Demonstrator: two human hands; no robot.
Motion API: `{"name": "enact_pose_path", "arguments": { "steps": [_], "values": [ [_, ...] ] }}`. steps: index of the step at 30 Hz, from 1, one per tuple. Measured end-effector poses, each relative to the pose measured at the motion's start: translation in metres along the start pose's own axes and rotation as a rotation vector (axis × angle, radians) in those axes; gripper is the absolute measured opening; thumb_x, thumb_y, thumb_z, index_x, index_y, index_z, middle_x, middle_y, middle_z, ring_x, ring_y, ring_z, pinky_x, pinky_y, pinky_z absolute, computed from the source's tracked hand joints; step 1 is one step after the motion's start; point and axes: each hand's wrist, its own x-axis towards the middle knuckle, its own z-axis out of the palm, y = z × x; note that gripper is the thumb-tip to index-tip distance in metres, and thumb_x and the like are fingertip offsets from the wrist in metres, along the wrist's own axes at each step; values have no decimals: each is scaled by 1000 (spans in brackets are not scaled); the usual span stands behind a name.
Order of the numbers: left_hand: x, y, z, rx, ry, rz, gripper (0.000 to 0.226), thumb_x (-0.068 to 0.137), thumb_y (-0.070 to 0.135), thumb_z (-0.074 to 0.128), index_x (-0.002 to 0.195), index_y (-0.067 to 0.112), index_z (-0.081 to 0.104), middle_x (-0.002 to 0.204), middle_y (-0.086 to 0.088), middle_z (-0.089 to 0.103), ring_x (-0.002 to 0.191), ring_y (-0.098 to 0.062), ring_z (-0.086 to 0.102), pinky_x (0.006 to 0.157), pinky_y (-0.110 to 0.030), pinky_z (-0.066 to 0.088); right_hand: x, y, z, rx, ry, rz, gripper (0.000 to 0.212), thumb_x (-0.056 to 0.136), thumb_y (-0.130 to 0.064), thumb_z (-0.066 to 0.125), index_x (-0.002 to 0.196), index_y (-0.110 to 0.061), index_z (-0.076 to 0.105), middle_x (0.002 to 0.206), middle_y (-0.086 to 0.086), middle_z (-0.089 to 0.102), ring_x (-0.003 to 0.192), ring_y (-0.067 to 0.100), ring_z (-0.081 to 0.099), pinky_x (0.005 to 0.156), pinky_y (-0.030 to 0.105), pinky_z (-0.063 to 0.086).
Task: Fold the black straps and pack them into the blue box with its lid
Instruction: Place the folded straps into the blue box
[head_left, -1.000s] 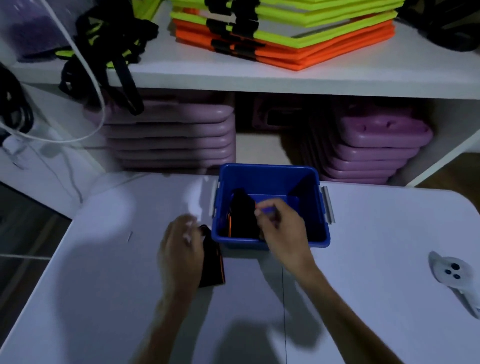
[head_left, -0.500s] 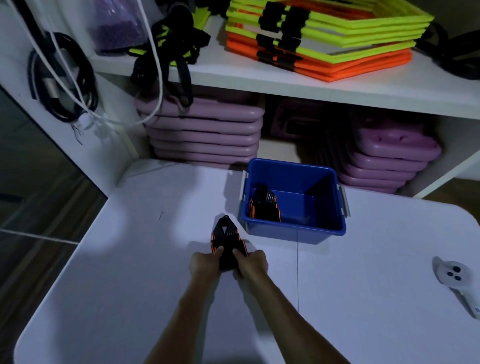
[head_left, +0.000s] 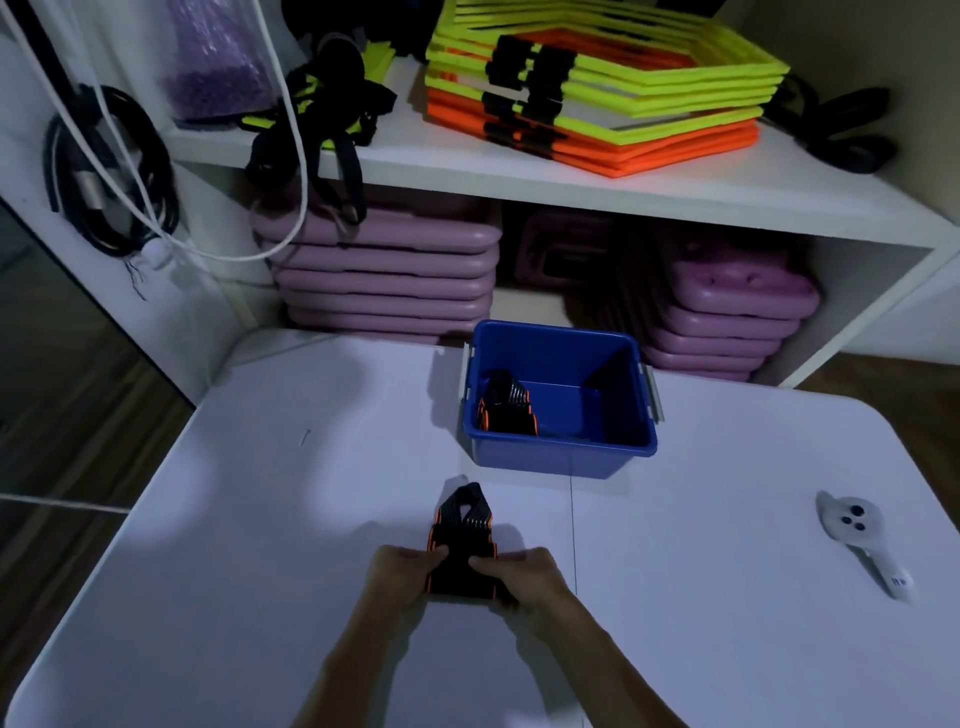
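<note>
A black strap with orange edges (head_left: 464, 535) lies folded on the white table (head_left: 260, 519), in front of the blue box (head_left: 561, 457). My left hand (head_left: 402, 574) pinches its near left side and my right hand (head_left: 524, 574) pinches its near right side. Inside the open blue box, against its left wall, stands another folded black strap (head_left: 505, 405). No lid is in view.
A white controller (head_left: 857, 535) lies on the table at the right. Behind the table stands a white shelf (head_left: 519, 182) with stacked purple pads (head_left: 384, 270) below, yellow and orange hexagon frames (head_left: 597, 93) and tangled black straps (head_left: 322, 109) on top. Cables (head_left: 104, 171) hang left.
My right hand left the box, where it had set a strap, and joined my left hand on the strap on the table. That strap came nearer to me. The view rose.
</note>
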Motion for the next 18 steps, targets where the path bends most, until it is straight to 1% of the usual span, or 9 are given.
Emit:
{"name": "enact_pose_path", "arguments": {
  "steps": [1, 3, 5, 7, 9, 10, 12, 15, 18],
  "values": [
    [-2, -3, 1, 75, -20, 18, 36, 83, 14, 71, 50, -1, 68, 22, 11, 35, 21, 2, 32, 31, -14, 26, -6, 0, -7, 10, -29, 20, 35, 72, -7, 84, 89, 18, 67, 71, 18, 65, 50, 24, 61, 46, 25, 47],
    [-4, -6, 5, 212, -98, 67, 55, 83, 23, 71, 33, 16, 50, 30, 8, 33, 30, -9, 34, 41, -24, 28, -18, -3, -24, 32, -81, 48, 26, 75, 0, 80, 86, 18, 67, 66, 18, 70, 46, 23, 67, 43, 23, 51],
    [-10, 4, 10, 302, -141, 131, 52, 83, 30, 68, 38, 15, 45, 39, 2, 40, 39, -17, 41, 47, -33, 35, -32, -9, -40, 5, -128, 46, 20, 78, -3, 78, 82, 14, 69, 62, 15, 69, 43, 18, 66, 41, 20, 48],
    [-23, 32, 17, 427, -165, 215, 46, 86, 34, 62, 48, 13, 48, 47, -2, 47, 46, -18, 48, 50, -29, 37, -43, -21, -56, -139, -119, -50, 25, 75, -18, 82, 80, 4, 71, 67, 13, 66, 50, 17, 62, 51, 22, 46],
    [-39, 72, 20, 508, -151, 313, 38, 89, 37, 57, 64, 8, 60, 60, -5, 61, 59, -22, 62, 57, -30, 46, -49, -44, -75, -213, -76, -176, 27, 76, -24, 81, 82, 1, 72, 69, 12, 65, 56, 17, 61, 56, 26, 47],
    [-46, 95, 21, 521, -146, 379, 35, 90, 37, 55, 71, 9, 63, 64, -4, 63, 65, -24, 65, 60, -31, 49, -55, -62, -85, -224, -53, -246, 26, 79, -21, 78, 88, 2, 73, 71, 11, 67, 58, 16, 62, 56, 26, 49],
    [-57, 143, 22, 492, -154, 510, 31, 92, 35, 54, 68, 16, 62, 61, 2, 58, 65, -21, 62, 61, -29, 47, -66, -102, -105, -193, -49, -416, 18, 85, -15, 73, 98, -3, 73, 80, 9, 71, 68, 16, 65, 61, 25, 54],
    [-60, 208, 30, 426, -82, 667, 39, 91, 31, 58, 56, 16, 48, 53, 2, 47, 50, -13, 46, 50, -28, 35, -72, -157, -131, -139, -50, -592, 7, 88, -7, 67, 91, -11, 72, 75, -2, 71, 65, 6, 65, 59, 18, 53],
    [-41, 247, 43, 276, -34, 774, 28, 87, 29, 63, 71, 5, 61, 64, -9, 67, 58, -19, 59, 60, -35, 50, -57, -196, -145, -110, -6, -660, 11, 92, -8, 63, 100, -9, 70, 80, -1, 70, 69, 9, 65, 62, 20, 57]
  ]
}}
